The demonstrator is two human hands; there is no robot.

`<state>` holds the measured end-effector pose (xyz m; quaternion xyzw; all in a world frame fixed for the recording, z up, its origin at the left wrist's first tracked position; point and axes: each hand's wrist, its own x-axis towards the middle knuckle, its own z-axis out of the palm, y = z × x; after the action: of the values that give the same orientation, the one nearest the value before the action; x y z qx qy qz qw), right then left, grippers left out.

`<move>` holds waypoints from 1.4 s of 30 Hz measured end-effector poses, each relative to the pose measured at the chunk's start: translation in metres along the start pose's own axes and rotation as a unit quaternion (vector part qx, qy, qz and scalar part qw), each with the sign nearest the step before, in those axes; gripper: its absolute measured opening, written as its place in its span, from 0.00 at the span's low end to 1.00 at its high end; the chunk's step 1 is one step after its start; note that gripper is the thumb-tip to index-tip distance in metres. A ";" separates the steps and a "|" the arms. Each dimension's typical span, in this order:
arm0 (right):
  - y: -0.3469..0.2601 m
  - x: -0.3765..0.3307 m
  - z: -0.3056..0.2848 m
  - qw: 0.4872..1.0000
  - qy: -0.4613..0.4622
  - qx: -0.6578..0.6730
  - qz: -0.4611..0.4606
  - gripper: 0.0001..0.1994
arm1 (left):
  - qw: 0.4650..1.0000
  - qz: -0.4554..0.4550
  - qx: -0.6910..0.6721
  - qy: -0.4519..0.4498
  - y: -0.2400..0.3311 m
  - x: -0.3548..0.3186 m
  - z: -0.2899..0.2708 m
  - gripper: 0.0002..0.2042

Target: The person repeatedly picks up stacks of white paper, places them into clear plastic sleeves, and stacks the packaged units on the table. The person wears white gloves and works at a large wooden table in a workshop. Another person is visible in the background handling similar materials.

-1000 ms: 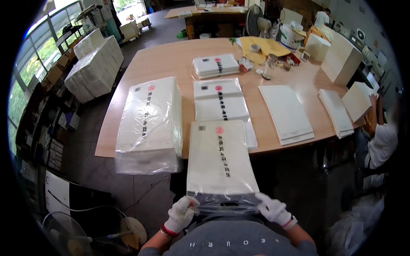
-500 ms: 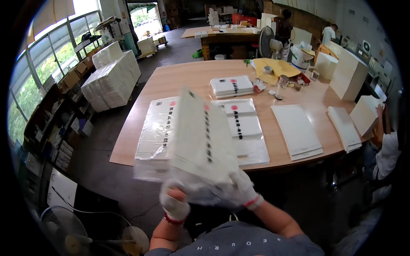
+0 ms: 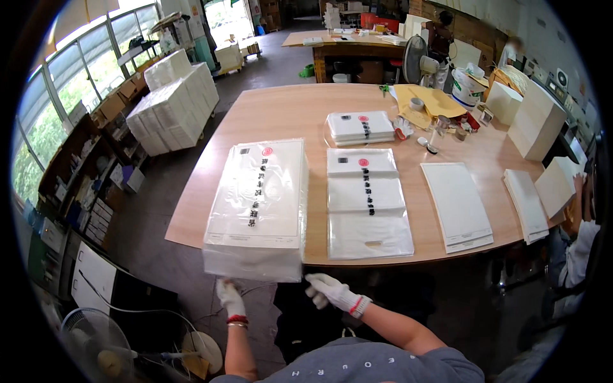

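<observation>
Standing by: a person in white work gloves faces the near edge of a wooden table (image 3: 281, 108).
Stack: a thick wrapped stack of white bags (image 3: 258, 207) lies at the table's left front, its near end jutting past the edge.
Left hand (image 3: 228, 297): just below the stack's overhanging end, fingers curled loosely, gripping nothing that I can see.
Right hand (image 3: 329, 292): beside the stack's near right corner, fingers partly bent, not clamped on anything.
Neighbour: a flatter pile of plastic bags (image 3: 367, 201) lies just right of the stack, apart from it.
Further right: a flat white sheet pile (image 3: 456, 205) and another white pile (image 3: 527, 204) lie along the table.
Handling: the stack looks heavy and floppy, and its glossy film is likely slippery, even in gloves.
Hold: best taken under both near corners, palms beneath, since a pinch on the film alone could tear it or slide off.
</observation>
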<state>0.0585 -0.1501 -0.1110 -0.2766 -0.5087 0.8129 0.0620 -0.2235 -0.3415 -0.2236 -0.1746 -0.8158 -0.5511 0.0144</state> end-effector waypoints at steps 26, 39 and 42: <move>-0.022 -0.023 -0.156 0.920 0.210 0.297 -0.144 0.15 | 0.815 0.361 0.024 -0.452 0.249 -0.091 0.307 0.05; -0.059 -0.053 -0.158 0.574 0.468 -0.502 -0.447 0.17 | 0.761 -0.085 -0.262 -0.587 0.297 -0.075 0.320 0.07; -0.088 -0.011 -0.144 0.707 0.409 -0.435 -0.379 0.16 | 0.779 -0.029 -0.246 -0.576 0.341 -0.077 0.289 0.10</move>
<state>0.1253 0.0017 -0.0779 -0.3620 -0.7929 0.2163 0.4398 0.0003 0.0124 -0.0489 -0.4338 -0.5131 -0.5296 -0.5177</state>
